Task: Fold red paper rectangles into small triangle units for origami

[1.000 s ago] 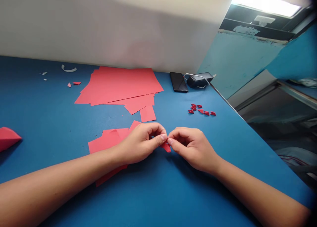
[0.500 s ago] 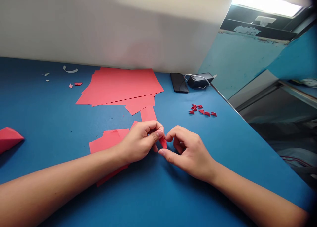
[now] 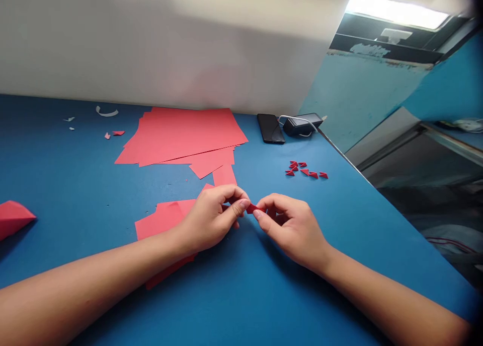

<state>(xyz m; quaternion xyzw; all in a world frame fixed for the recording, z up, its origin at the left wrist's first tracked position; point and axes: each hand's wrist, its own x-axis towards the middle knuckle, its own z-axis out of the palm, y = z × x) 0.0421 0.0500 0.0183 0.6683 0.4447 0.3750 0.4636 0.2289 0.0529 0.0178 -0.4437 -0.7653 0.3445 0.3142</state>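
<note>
Between my two hands is a small folded red paper piece (image 3: pixel 252 208). My left hand (image 3: pixel 219 215) pinches its left end between thumb and fingers. The thumb and index finger of my right hand (image 3: pixel 292 227) close on its right end. Much of the piece is hidden by the fingers. Red paper sheets (image 3: pixel 162 217) lie beneath my left hand and forearm. To the right, beyond my right hand, several small folded red triangles (image 3: pixel 304 171) lie in a group.
A stack of red paper (image 3: pixel 188 134) lies near the wall on the blue table (image 3: pixel 226 305). Right of it are a black phone (image 3: pixel 270 128) and a black device (image 3: pixel 303 124) with a white cable. A large red folded piece (image 3: pixel 15 217) and paper scraps (image 3: pixel 107 112) are at left.
My right thumb and index finger, apart before, have closed on the paper piece. The piece has turned from pointing downward to lying nearly level between the hands. The view has shifted slightly.
</note>
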